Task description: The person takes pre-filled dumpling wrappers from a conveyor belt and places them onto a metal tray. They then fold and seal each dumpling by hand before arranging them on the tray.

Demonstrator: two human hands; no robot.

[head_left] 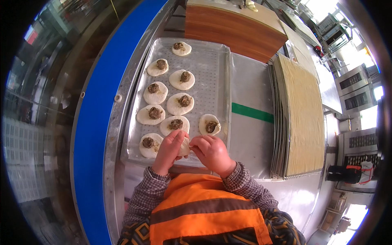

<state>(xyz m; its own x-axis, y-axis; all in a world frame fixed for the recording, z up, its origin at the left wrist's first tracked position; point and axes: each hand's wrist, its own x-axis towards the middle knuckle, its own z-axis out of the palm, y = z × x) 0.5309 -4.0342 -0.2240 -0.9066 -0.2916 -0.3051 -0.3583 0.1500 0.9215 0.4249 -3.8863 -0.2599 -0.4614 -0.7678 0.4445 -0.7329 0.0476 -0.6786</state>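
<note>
Between my hands, above the near edge of a perforated metal tray [212,73], is a piece of white dough [184,148]. My left hand [170,148] cups it from the left, and the fingertips of my right hand [212,152] pinch its right edge. Any filling inside it is hidden. Flat dough rounds, each with a dark ball of filling, lie on the tray in two uneven columns; the closest are one round [174,125] just beyond my left hand and another [149,145] beside it. A separate round [210,124] beyond my right hand has a partly raised edge.
A blue strip [107,81] with a metal rail runs along the left. To the right, a metal table [253,90] with a green stripe [252,112] holds a stack of trays [304,118] topped by a pale sheet. A brown wooden-sided block [232,30] stands beyond the tray.
</note>
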